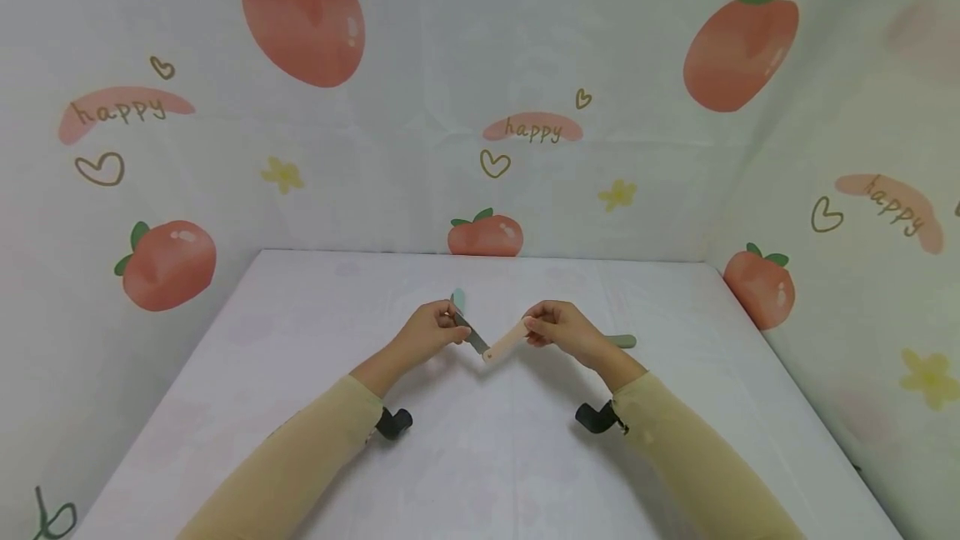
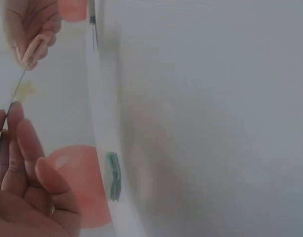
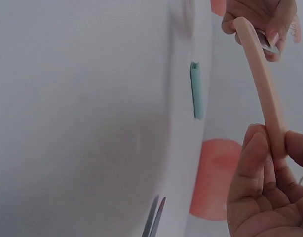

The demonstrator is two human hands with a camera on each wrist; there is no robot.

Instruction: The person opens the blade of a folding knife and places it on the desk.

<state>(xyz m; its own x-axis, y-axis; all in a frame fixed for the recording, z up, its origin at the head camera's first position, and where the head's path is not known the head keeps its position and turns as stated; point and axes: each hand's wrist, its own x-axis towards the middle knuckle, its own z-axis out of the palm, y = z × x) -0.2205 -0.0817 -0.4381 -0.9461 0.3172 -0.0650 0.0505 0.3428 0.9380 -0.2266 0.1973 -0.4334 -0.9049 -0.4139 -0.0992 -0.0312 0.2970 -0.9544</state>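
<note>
Both hands hold a folding knife, partly unfolded into a V above the table (image 1: pixel 510 457). Thumb and fingers of my left hand (image 1: pixel 433 330) pinch its metal blade (image 1: pixel 474 337). At the other side, my right hand (image 1: pixel 558 327) pinches the end of the pale pink handle (image 3: pixel 262 81). A pivot joins blade and handle at the low point of the V in the head view. Just beyond the left hand lies a small teal folded piece (image 3: pixel 196 91), slotted along its length.
An olive-green handle (image 1: pixel 622 341) lies beside the right hand, partly hidden by it. Slim pointed metal (image 3: pixel 154 217) shows low in the right wrist view. A white cloth with printed fruit (image 1: pixel 303 22) hangs behind and at the sides.
</note>
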